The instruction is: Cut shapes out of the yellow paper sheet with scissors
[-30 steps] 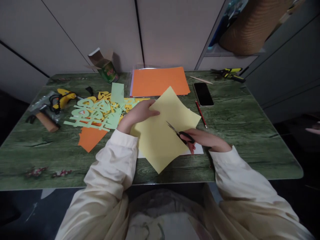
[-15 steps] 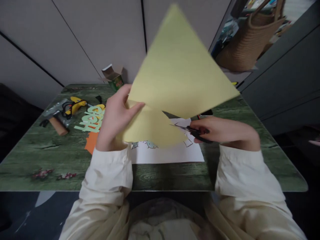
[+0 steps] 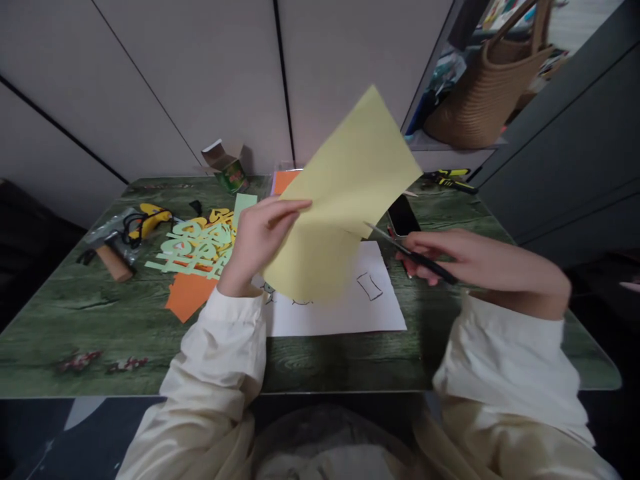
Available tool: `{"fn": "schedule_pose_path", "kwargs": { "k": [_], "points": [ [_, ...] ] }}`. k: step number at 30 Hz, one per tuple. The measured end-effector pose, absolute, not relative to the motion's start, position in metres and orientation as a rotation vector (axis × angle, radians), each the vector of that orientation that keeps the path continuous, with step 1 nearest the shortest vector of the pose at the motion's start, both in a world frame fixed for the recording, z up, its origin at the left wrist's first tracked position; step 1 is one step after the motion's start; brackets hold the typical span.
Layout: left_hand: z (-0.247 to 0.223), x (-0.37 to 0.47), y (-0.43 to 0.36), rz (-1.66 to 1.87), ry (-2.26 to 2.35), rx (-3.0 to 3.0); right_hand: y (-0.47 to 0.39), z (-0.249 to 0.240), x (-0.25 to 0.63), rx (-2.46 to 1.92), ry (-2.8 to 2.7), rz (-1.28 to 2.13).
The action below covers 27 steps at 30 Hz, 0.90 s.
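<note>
Between thumb and fingers, my left hand (image 3: pixel 265 237) pinches a large sheet of yellow paper (image 3: pixel 345 180) by its left side. The sheet is held up and tilted above the table. My right hand (image 3: pixel 450 260) grips black-handled scissors (image 3: pixel 420 259), with the blades apart and the tips at the yellow sheet's lower right edge. Under the yellow sheet lies a white sheet (image 3: pixel 345 317) with a rectangle and other outlines drawn in black; the yellow paper hides part of it.
On the green table (image 3: pixel 100 313), pale green and yellow paper cut-outs (image 3: pixel 200 243) and an orange piece (image 3: pixel 190 297) lie left. Beyond are a hammer (image 3: pixel 114 261), a yellow tool (image 3: pixel 150 220) and an open box (image 3: pixel 230 170). A phone (image 3: pixel 403 217) and yellow-black pliers (image 3: pixel 450 179) lie right.
The yellow paper has dropped lower and turned, showing narrower. My right hand and the scissors have moved right, out to the sheet's edge. More of the white sheet, the cut-outs and the phone shows.
</note>
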<state>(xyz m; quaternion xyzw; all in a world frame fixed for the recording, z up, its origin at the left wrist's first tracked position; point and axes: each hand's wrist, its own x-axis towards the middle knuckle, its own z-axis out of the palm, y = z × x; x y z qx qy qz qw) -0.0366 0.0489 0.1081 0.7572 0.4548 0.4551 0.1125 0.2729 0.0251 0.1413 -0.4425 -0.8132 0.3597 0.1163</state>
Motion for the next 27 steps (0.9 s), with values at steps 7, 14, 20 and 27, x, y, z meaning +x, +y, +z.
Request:
{"fn": "schedule_pose_path", "kwargs": {
  "k": [7, 14, 20, 27],
  "points": [
    [0.108, -0.036, 0.046, 1.406, 1.306, 2.350, 0.033, 0.136, 0.248, -1.187, -2.561, 1.129],
    [0.102, -0.034, 0.043, 1.410, 1.227, 2.542, 0.033, 0.134, 0.254, -1.324, -2.623, 0.911],
    [0.101, -0.032, 0.041, 1.346, 1.278, 2.597, 0.033, 0.134, 0.254, -1.331, -2.644, 0.894],
    [0.105, -0.032, 0.036, 1.273, 1.311, 2.642, 0.034, 0.132, 0.252, -1.340, -2.659, 0.797]
  ]
}}
